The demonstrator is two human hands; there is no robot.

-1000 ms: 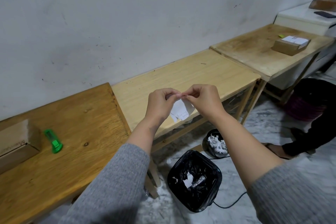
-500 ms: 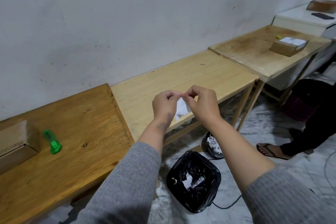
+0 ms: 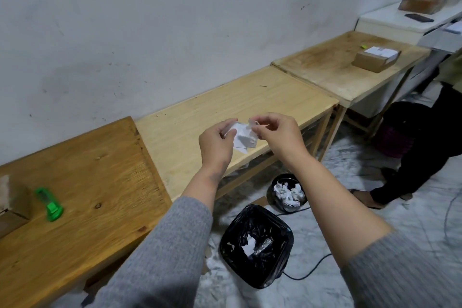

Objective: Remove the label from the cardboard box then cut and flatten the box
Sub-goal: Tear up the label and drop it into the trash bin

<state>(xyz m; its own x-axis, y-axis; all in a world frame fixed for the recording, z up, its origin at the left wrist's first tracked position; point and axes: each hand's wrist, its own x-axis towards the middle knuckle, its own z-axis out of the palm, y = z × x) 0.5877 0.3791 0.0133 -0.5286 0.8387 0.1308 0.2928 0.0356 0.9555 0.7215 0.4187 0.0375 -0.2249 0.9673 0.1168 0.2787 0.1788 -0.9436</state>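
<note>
Label (image 3: 243,136), a white crumpled bit of paper, is up in the air over the front edge of the light wooden table (image 3: 250,97), held between both hands. The left hand (image 3: 216,141) curls its fingers and pinches the left side of it, and the right hand (image 3: 280,132) pinches the top right with thumb and finger. Cardboard box (image 3: 13,201) sits at the far left edge of the darker table (image 3: 100,182), with a green cutter (image 3: 50,204) just beside it.
</note>
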